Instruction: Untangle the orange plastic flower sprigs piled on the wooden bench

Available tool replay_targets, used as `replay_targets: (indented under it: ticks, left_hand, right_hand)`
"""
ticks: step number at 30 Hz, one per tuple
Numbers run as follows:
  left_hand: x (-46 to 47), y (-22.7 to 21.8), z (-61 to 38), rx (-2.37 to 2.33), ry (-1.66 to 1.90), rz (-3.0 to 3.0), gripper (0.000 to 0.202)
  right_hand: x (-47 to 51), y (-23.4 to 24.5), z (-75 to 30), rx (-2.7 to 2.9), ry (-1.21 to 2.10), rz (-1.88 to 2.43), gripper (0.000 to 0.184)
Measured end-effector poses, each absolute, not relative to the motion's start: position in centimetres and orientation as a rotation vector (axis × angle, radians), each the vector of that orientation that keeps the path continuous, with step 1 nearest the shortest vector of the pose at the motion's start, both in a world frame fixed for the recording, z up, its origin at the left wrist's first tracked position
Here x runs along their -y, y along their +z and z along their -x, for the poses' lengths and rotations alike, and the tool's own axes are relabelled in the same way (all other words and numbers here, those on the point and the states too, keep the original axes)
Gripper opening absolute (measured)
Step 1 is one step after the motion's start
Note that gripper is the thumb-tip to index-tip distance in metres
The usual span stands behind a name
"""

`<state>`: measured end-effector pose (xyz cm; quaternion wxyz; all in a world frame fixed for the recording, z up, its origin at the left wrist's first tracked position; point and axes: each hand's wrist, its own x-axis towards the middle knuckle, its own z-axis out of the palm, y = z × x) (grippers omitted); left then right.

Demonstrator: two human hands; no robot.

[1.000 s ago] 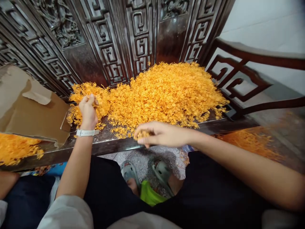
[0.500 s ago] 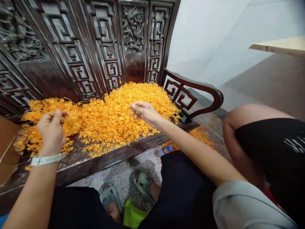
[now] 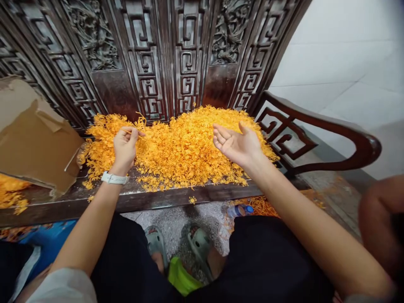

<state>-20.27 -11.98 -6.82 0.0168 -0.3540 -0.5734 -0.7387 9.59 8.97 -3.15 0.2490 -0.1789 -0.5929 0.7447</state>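
A big heap of small orange flowers (image 3: 186, 149) lies on the seat of a dark carved wooden bench (image 3: 158, 198). My left hand (image 3: 124, 147), with a white watch on its wrist, is closed in a pinch on a thin orange flower stem (image 3: 139, 123) at the heap's left side. My right hand (image 3: 235, 145) hovers over the right part of the heap, palm up, fingers spread, with nothing in it.
A torn cardboard box (image 3: 34, 134) stands on the bench at the left, more orange flowers (image 3: 11, 193) below it. The bench's curved armrest (image 3: 315, 130) is at the right. A plastic bottle (image 3: 240, 210) lies on the floor by my sandalled feet. Another person's knee (image 3: 378, 219) shows at right.
My right hand has gone from a closed pinch at the bench's front edge to over the heap and now lies open, palm up. My left hand stays pinched on a stem.
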Motion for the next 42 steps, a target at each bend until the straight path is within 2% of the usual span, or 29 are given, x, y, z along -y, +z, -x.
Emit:
replay_targets:
  ticks: [2,4,7,10,12,14,20,26,28,32,34,35,38,42]
  left_hand:
    - [11.6,-6.9,19.6,1.744,-2.324,1.188,0.042]
    - [11.1,-7.2,18.9,1.729,-2.33,1.279,0.04]
    - [10.8,-7.7,17.8,1.759,-2.291,1.359,0.036]
    - [10.8,-7.9,17.0,1.779,-2.244,1.358,0.035]
    - [11.0,-7.9,16.9,1.755,-2.235,1.379,0.035]
    - [11.2,-7.9,17.2,1.723,-2.229,1.416,0.034]
    - [11.7,-8.0,18.1,1.72,-2.229,1.413,0.033]
    - [11.8,-7.7,17.8,1.757,-2.229,1.411,0.035]
    - [11.9,-7.6,17.6,1.753,-2.189,1.446,0.033]
    - [12.2,-7.6,16.4,1.776,-2.026,1.584,0.026]
    - [12.2,-7.8,15.5,1.81,-1.94,1.658,0.025]
    - [12.2,-7.9,15.2,1.828,-1.898,1.689,0.025]
    - [12.0,-8.3,15.1,1.855,-1.851,1.681,0.025]
    - [11.3,-8.9,16.8,1.792,-2.066,1.413,0.034]
  right_hand:
    - [-8.1,-4.2,-8.0,1.436,2.097,0.696,0.054]
    - [-6.4,-5.6,-6.3,1.41,2.223,0.822,0.043]
    - [-3.8,-7.5,-4.2,1.833,2.12,0.756,0.022]
    - [-2.5,-9.5,-3.6,2.744,2.014,0.358,0.032]
    - [-2.4,-11.2,-3.9,3.225,2.231,0.023,0.043]
    - [-2.7,-13.1,-4.2,3.374,2.39,-0.1,0.049]
    - [-4.4,-16.7,-2.8,3.088,1.775,0.217,0.03]
    - [-4.1,-15.8,-2.3,3.041,1.743,0.048,0.015]
    - [-3.7,-14.8,-2.4,2.994,1.748,-0.011,0.02]
    - [-2.6,-11.7,-2.3,2.512,1.805,0.124,0.053]
    - [-2.1,-10.2,-2.1,2.277,1.836,0.182,0.061]
    - [-1.8,-9.6,-2.1,2.206,1.843,0.18,0.056]
    - [-1.1,-8.5,-2.4,2.184,1.818,0.14,0.026]
    - [0.1,-6.9,-3.4,2.415,1.57,0.055,0.022]
